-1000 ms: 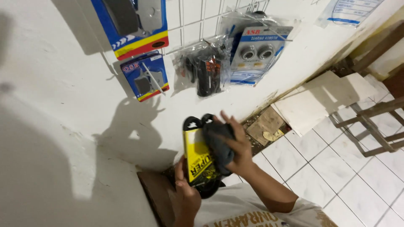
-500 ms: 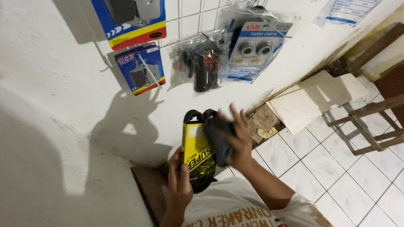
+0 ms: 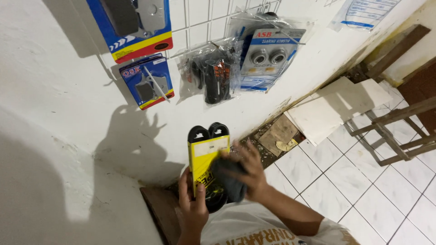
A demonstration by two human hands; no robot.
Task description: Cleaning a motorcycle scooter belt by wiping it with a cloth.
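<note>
Person stands close to a white wall, both hands raised in front of the chest. Left hand (image 3: 193, 206) grips the lower edge of a black belt in a yellow card sleeve (image 3: 208, 159), fingers (image 3: 201, 193) wrapped round the sleeve's front, thumb side toward the wall. The belt stands roughly upright; two black loops poke out above the top of the sleeve. Right hand (image 3: 250, 174) presses a dark grey cloth (image 3: 229, 177) against the sleeve's right face, fingers spread over the cloth and holding it flat to the card. Cloth covers the sleeve's lower right part. Above the belt, on the wall, a white wire grid (image 3: 200, 22) carries hanging goods: a blue-and-yellow blister card (image 3: 136, 25) at upper left of the belt, a smaller blue card (image 3: 147, 81) just under it, a clear bag of black parts (image 3: 211, 75) almost straight above the belt, and a pack with two round metal bearings (image 3: 268, 56) beside that bag. Right of the belt, at the foot of the wall, loose white tiles (image 3: 336, 106) lean over broken floor; further right, a wooden frame (image 3: 390, 131) stands on the white tiled floor (image 3: 363, 190). The hands' shadow falls on the wall left of the belt.
</note>
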